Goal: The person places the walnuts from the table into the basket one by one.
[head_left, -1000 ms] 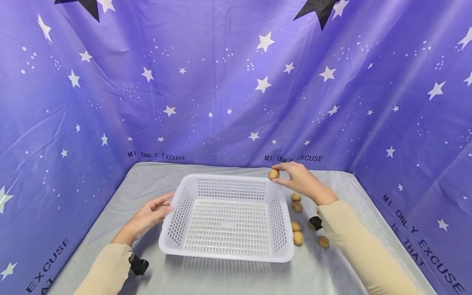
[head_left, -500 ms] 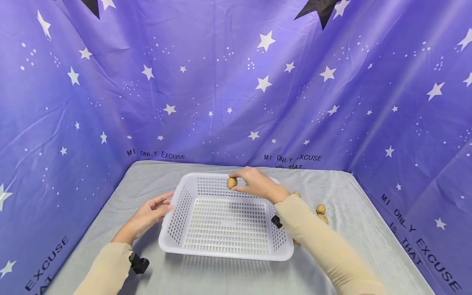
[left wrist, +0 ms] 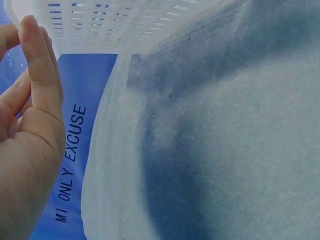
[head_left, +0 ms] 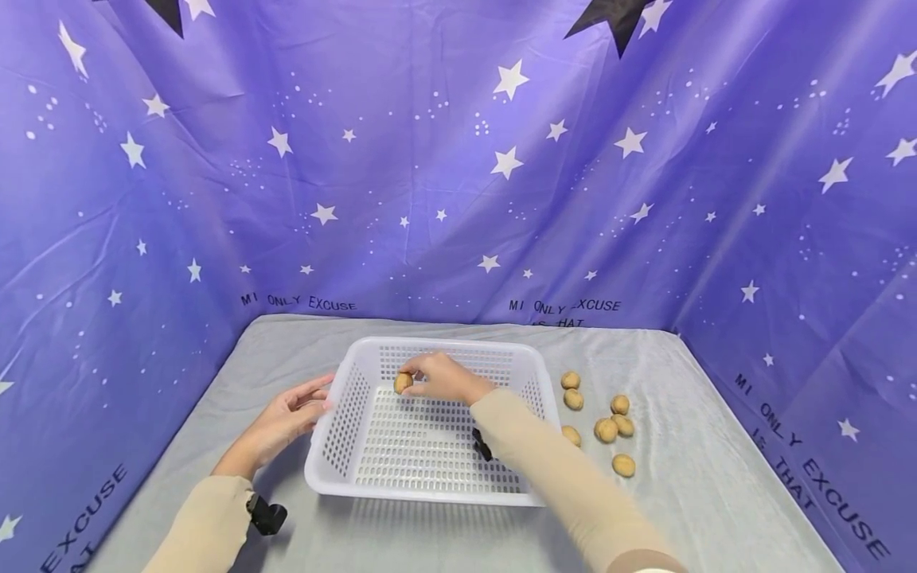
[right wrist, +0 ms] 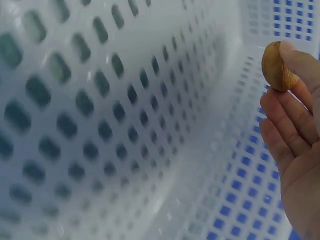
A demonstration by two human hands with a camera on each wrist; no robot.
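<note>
Right hand inside the white basket, near its far left corner, fingertips pinching one small brown nut. Same nut up close in the right wrist view, pressed between thumb and first finger above the holey basket floor, not touching it. Left hand outside the basket, at its left wall, fingers straight and loose, tips just touching the rim, holding nothing. Same left hand in the left wrist view, flat and open beside the basket's wall. Basket flat on the gray cloth, in the middle of the table. Nothing else lying in the basket, as far as the head view shows. Seven more nuts loose on the cloth to the right of the basket, a little apart from each other, two of them close to the basket's right wall. Tan sleeves on both arms, right arm reaching across the basket. Purple curtain with white stars all around the back and sides.
</note>
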